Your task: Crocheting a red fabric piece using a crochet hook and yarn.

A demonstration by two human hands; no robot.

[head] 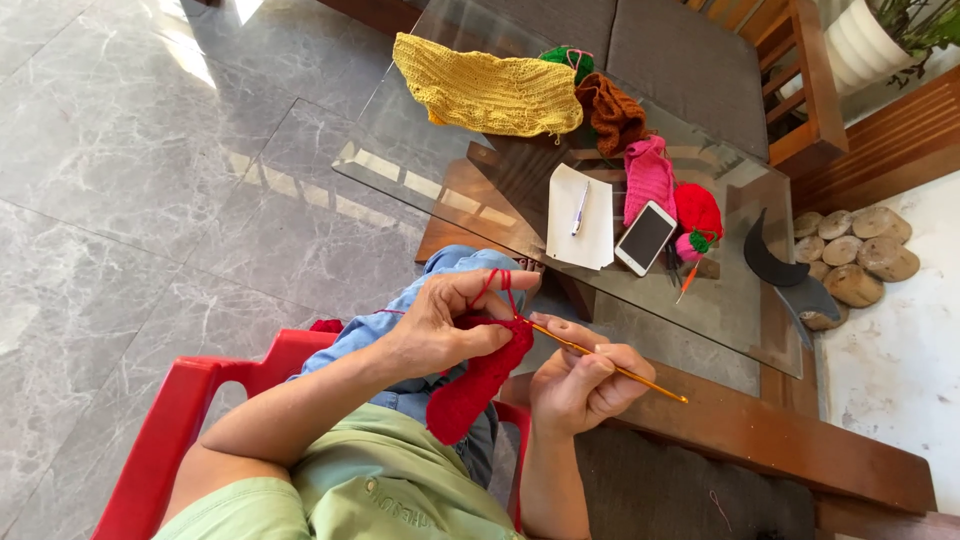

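1. Two bare hands are working over the person's lap in the head view, with the person sitting in a red plastic chair (180,420) and wearing a green top and blue jeans.
2. The left hand (440,325) is pinching the top edge of a red crocheted piece (478,385), fingers closed on it, while red yarn (497,285) is looping up over its raised forefinger.
3. The red crocheted piece is hanging down from that grip, lying between the two hands and above the knees.
4. The right hand (585,380) is closing around an orange crochet hook (610,367); the hook's tip is meeting the upper edge of the red piece, and its far end is sticking out past the knuckles toward the right.
5. Beyond the hands, a glass table (400,150) is carrying a yellow knitted piece (490,90), a brown knitted piece (612,112), a green yarn ball (565,60), a pink knitted piece (648,178) and a red knitted piece (697,208).
6. A white sheet of paper (580,225) with a pen (579,208) on it is lying just beside a white phone (645,237).
7. A grey marble floor (120,180) is showing on the left.
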